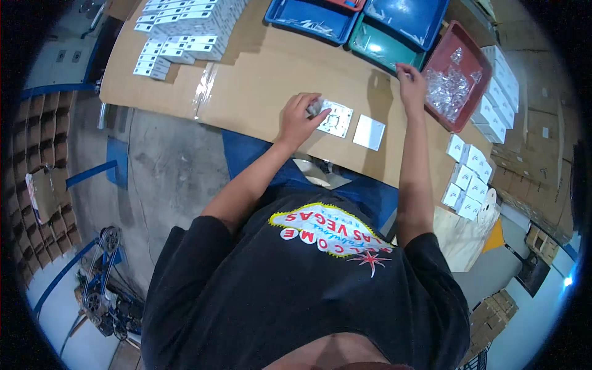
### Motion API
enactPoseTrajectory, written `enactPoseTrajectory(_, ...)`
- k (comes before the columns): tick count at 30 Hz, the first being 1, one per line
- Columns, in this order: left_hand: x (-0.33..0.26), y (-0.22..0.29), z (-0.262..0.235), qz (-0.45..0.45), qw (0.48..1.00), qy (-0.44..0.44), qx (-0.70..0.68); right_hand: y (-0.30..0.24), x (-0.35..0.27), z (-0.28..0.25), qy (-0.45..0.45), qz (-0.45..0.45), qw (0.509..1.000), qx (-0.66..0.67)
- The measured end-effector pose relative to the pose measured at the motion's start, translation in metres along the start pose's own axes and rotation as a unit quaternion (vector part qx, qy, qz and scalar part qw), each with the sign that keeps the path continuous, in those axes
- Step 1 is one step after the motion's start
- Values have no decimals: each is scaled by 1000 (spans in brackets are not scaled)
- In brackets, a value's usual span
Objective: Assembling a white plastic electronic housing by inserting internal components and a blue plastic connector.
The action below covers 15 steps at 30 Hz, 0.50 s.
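- The left hand (302, 117) curled its fingers and thumb around a small greyish object (315, 108); how firmly they pressed on it could not be told.
- That object sat at the left edge of a white square with a dark printed pattern (337, 119), which lay flat on the brown tabletop (259, 80).
- The right hand (412, 86) had its fingers bent at the near rim of the green bin (374, 44); whether the fingertips met, or pinched anything, could not be told.
- A plain white square (369, 132) lay just right of the printed one, a narrow gap between them, both near the table's front edge.
- The red bin (441, 117), with clear plastic pieces (449, 89) inside, bounded the right hand's outer side.
- Open tabletop stretched leftward from the left hand toward the stacked white boxes (185, 48); a blue bin (308, 21) bordered the far side.
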<state>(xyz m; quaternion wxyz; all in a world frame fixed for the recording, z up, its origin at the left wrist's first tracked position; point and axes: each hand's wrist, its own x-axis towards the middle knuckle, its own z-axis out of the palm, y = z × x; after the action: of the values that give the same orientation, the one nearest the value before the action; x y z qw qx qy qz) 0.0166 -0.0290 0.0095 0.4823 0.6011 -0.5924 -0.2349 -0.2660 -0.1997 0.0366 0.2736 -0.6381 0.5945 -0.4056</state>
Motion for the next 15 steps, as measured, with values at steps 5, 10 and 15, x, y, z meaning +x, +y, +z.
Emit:
enactPoseTrajectory(5, -5, 3, 1, 8, 1000, 3, -17, -38, -101, 29, -42, 62, 995, 68)
enactPoseTrajectory(10, -13, 0, 0, 83, 996, -2, -17, -76, -148, 38, -82, 99, 978, 163)
enactPoseTrajectory(15, -22, 20, -14, 144, 989, -4, -25, -125, -166, 15, -126, 46, 988, 78)
